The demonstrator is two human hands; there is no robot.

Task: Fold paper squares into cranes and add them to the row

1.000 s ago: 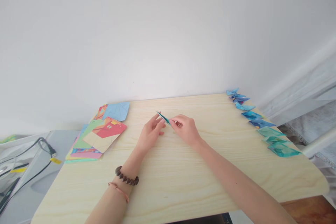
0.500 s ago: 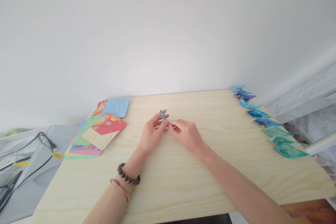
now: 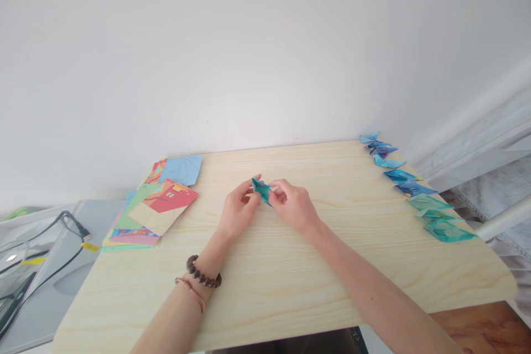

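Paper piece [image 3: 261, 188], teal and folded, held over tabletop [image 3: 265, 276] in head view. Left hand [image 3: 239, 209] pinches its left side, right hand [image 3: 295, 206] its right end. Uneven tugging between these grips could tear or buckle it.

Fingers [image 3: 253, 203] partly hide the teal paper [image 3: 261, 188] (folds unclear).

Bright diffuse light, wall [image 3: 257, 88] palest mid-frame, soft detail, stretched edges
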